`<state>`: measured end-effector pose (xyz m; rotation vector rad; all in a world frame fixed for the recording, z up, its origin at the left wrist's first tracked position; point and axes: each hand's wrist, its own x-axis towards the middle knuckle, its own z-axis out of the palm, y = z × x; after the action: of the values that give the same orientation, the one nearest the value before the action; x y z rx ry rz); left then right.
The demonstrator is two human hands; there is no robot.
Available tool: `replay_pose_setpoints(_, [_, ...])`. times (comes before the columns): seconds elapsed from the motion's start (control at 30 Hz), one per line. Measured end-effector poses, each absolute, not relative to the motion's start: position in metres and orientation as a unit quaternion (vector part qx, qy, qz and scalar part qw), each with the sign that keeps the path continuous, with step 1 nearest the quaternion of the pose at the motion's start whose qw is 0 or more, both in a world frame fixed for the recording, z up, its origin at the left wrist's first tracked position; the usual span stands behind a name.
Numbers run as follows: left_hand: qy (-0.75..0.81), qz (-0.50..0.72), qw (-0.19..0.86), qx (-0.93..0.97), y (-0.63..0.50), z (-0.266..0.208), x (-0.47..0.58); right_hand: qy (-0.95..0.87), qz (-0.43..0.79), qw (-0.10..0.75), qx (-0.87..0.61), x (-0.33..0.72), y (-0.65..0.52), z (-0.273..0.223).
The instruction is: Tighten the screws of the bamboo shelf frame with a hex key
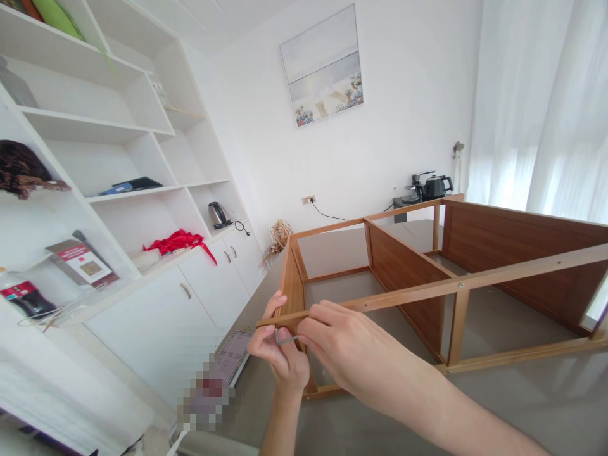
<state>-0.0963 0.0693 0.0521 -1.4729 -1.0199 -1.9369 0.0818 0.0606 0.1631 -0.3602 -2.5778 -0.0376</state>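
Observation:
A brown wooden shelf frame (413, 288) lies on its side, with panels set between its rails. My left hand (285, 362) is closed around the frame's near left corner, fingers on both sides of the rail. Just below that corner is a small bent hex key (287, 341), its short end against the underside of the rail. My right hand (339, 335) pinches the long end of the key, fingers curled beside the rail. My fingers hide the fastener at the key's tip.
The frame rests on a grey table (380, 418). A phone (235, 354) showing a timer stands left of my hands, beside a blurred patch. White shelving (118, 130) with a kettle (218, 215) and red cloth (175, 242) lines the left wall. A coffee maker (418, 187) stands at the back.

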Motion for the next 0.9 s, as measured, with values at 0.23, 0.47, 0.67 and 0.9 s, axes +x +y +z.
replay_pose_setpoints(0.23, [-0.370, -0.708, 0.251, -0.546, 0.068, 0.052, -0.097, -0.947, 0.015, 0.289, -0.136, 0.080, 0.059, 0.159])
replay_pose_setpoints(0.47, [-0.369, -0.710, 0.249, -0.546, 0.069, 0.053, -0.096, -0.945, 0.020, 0.295, -0.139, 0.080, 0.058, 0.159])
replay_pose_setpoints(0.67, [-0.366, -0.704, 0.253, -0.554, 0.067, 0.056, -0.093, -0.926, 0.047, 0.352, -0.130, 0.074, 0.056, 0.155])
replay_pose_setpoints(0.9, [-0.354, -0.710, 0.231, -0.563, 0.068, 0.051, -0.096, -0.887, 0.172, 0.394, -0.169, 0.067, 0.051, 0.152])
